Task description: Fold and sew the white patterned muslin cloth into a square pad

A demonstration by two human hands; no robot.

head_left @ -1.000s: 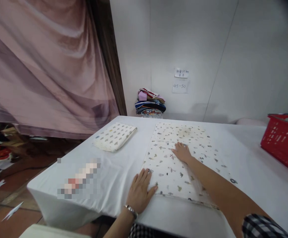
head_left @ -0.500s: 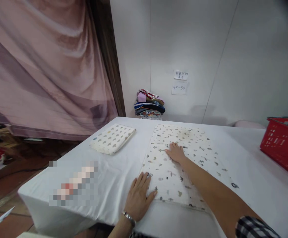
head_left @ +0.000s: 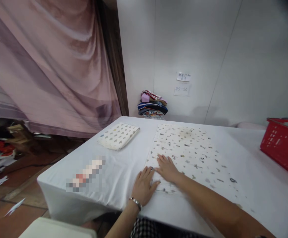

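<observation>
A white cloth with small dark and tan prints lies spread flat on the white-covered table. My left hand rests palm down at the cloth's near left corner, fingers stretched out. Close beside it, my right hand lies flat on the cloth near its left edge, fingers extended. Neither hand grips anything. To the left sits a folded white cloth with grey-brown heart-like prints.
A red plastic basket stands at the table's right edge. Folded fabrics are stacked by the wall at the back. A blurred-out item lies front left. A pink curtain hangs at the left.
My right hand has slid back toward me and left, closer to my left hand. The left hand stays at the corner. The camera view has shifted slightly.
</observation>
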